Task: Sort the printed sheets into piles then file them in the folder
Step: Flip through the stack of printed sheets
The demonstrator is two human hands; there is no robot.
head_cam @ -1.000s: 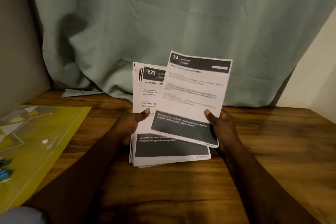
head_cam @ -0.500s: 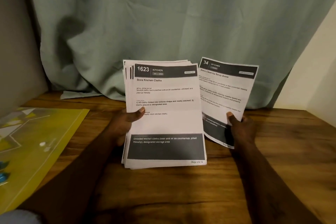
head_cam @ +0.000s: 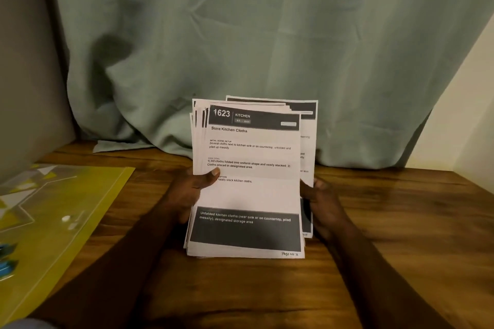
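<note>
Two hands are sorting: left hand (head_cam: pixel 191 189) clamping the stack (head_cam: pixel 251 195), right hand (head_cam: pixel 324 203) pinching one sheet (head_cam: pixel 308 147) behind it, likely needing tabling next.

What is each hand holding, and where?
Left hand grips the sheet stack at its left edge; right hand holds a single sheet behind it, by its right edge.

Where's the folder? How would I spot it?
Look at the wooden table under the green curtain. The folder lies flat at its left edge. It is yellow and shiny, unlike the white sheets held in the middle.
</note>
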